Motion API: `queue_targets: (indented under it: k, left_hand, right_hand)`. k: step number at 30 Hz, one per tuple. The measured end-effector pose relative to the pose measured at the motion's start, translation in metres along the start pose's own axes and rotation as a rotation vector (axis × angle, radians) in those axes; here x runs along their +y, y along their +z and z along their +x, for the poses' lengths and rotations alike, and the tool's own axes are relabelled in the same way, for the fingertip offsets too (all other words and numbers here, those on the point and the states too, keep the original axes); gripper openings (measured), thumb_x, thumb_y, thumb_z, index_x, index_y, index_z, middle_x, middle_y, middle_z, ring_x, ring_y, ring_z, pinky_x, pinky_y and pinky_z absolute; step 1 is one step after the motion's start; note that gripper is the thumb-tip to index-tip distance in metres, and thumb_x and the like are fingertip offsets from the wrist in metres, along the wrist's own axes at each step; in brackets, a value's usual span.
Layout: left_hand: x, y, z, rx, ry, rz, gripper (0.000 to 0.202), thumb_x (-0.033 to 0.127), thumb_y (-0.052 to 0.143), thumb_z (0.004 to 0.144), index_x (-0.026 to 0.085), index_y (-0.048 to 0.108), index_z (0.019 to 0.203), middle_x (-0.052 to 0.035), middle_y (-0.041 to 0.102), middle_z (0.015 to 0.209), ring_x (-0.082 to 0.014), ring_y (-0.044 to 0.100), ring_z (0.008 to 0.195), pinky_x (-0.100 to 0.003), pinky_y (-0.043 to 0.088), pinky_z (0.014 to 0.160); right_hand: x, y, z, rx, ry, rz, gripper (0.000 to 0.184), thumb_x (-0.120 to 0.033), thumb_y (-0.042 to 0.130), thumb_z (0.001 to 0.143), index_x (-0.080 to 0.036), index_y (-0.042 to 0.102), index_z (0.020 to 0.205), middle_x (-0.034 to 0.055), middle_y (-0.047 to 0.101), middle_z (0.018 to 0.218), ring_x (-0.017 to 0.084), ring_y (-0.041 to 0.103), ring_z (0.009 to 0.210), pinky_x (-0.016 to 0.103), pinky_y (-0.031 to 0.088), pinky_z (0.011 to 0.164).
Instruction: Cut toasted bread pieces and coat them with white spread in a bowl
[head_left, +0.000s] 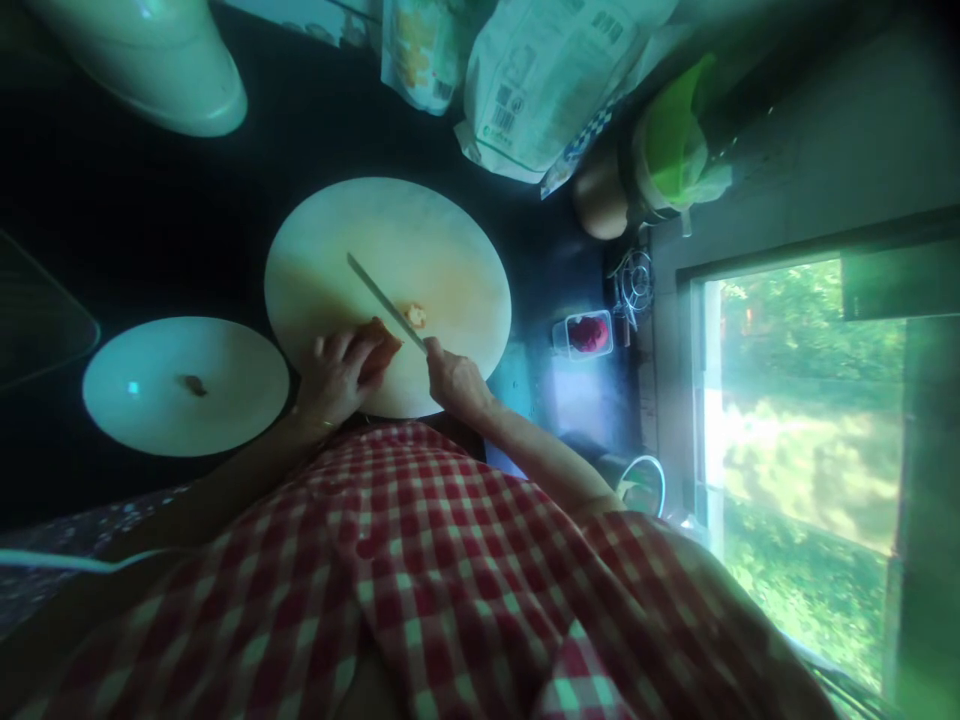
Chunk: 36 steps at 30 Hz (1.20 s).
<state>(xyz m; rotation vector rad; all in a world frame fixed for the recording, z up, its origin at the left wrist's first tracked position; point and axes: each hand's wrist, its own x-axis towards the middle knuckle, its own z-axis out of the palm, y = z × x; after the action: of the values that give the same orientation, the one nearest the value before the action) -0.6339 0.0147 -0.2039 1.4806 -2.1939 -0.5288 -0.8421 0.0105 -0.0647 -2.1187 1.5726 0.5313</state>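
Note:
A round, pale cutting board (450, 220) lies on the dark counter before me. My left hand (339, 372) is closed around an orange-brown piece of food (384, 352) at the board's near side; its kind is unclear. In my right hand (459, 382) is a kitchen knife (382, 300), gripped by the handle. The blade slants up and to the left over the board, apart from the piece under my left hand. Beside the blade lies a small pale, orange-edged bit of food (415, 315).
To the left stands a white plate (240, 410) with a small brown scrap (193, 385). Food bags (532, 90) are at the back. A clear tub (589, 335) holding something dark pink sits right, near a wire whisk (636, 285) and the window (810, 430).

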Motion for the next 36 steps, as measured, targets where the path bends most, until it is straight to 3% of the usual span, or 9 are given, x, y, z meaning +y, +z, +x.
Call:
queue_targets:
  k: [4,9,15,20,24,27,31,36]
  left_hand:
    - [-0.001,0.003,-0.003,0.052,-0.005,0.041,0.054,0.049,0.063,0.105,0.015,0.068,0.146,-0.0203,0.072,0.142,-0.0408,0.065,0.124,-0.059,0.047,0.109]
    - [-0.003,0.002,-0.002,0.063,-0.015,0.0,0.053,0.055,0.062,0.103,0.018,0.071,0.14,-0.019,0.074,0.134,-0.0404,0.066,0.122,-0.058,0.048,0.108]
    - [-0.01,-0.001,-0.001,0.062,-0.011,-0.05,0.049,0.055,0.061,0.1,0.018,0.076,0.128,-0.0215,0.074,0.121,-0.043,0.065,0.121,-0.061,0.049,0.108]
    - [-0.009,-0.001,0.001,0.004,-0.017,-0.044,0.048,0.057,0.057,0.102,0.014,0.076,0.116,-0.0242,0.073,0.117,-0.0436,0.065,0.119,-0.064,0.05,0.108]
    - [-0.007,0.001,0.0,0.026,-0.032,-0.055,0.046,0.055,0.06,0.101,0.017,0.075,0.122,-0.0239,0.071,0.124,-0.0436,0.065,0.121,-0.065,0.051,0.107]
    - [-0.005,0.0,-0.003,0.051,-0.051,-0.072,0.048,0.051,0.064,0.099,0.017,0.074,0.132,-0.0247,0.069,0.13,-0.0445,0.064,0.126,-0.065,0.051,0.108]
    - [0.0,-0.003,-0.008,0.097,-0.067,-0.105,0.049,0.045,0.061,0.1,0.018,0.074,0.139,-0.0242,0.066,0.135,-0.0419,0.065,0.126,-0.062,0.054,0.109]
    - [0.0,0.0,-0.009,0.142,-0.094,-0.112,0.047,0.049,0.055,0.103,0.02,0.073,0.136,-0.0209,0.071,0.123,-0.0421,0.064,0.127,-0.064,0.051,0.113]
  right_hand:
    - [-0.001,0.003,-0.04,-0.058,-0.067,0.004,0.042,-0.013,0.039,0.109,-0.012,0.051,0.149,0.0167,0.08,0.119,0.027,0.079,0.105,0.034,0.063,0.086]
    - [-0.009,0.004,-0.045,-0.124,-0.049,0.006,0.039,-0.017,0.049,0.108,-0.014,0.051,0.147,0.0165,0.079,0.121,0.027,0.081,0.106,0.035,0.065,0.085]
    - [-0.019,-0.008,-0.029,-0.149,-0.06,-0.065,0.044,-0.008,0.046,0.106,-0.013,0.05,0.149,0.0158,0.078,0.12,0.024,0.081,0.105,0.032,0.066,0.086]
    - [-0.027,-0.001,0.004,-0.132,-0.062,-0.066,0.053,-0.002,0.032,0.107,-0.01,0.046,0.158,0.0169,0.078,0.122,0.022,0.078,0.107,0.032,0.064,0.09]
    - [-0.032,0.0,0.037,-0.033,-0.094,-0.011,0.051,-0.007,0.029,0.114,-0.007,0.043,0.163,0.0161,0.078,0.126,0.02,0.076,0.11,0.026,0.059,0.091]
    - [-0.024,-0.001,0.047,0.041,-0.088,0.052,0.052,-0.007,0.03,0.113,-0.006,0.044,0.163,0.0148,0.08,0.124,0.02,0.077,0.11,0.025,0.057,0.091]
    - [-0.003,0.0,0.022,0.02,-0.013,0.066,0.055,-0.002,0.032,0.107,-0.007,0.046,0.16,0.0172,0.081,0.119,0.024,0.078,0.107,0.032,0.059,0.091]
    - [-0.001,0.001,-0.034,-0.065,-0.104,0.01,0.046,-0.011,0.044,0.108,-0.013,0.051,0.154,0.0169,0.08,0.122,0.026,0.078,0.105,0.034,0.061,0.085]
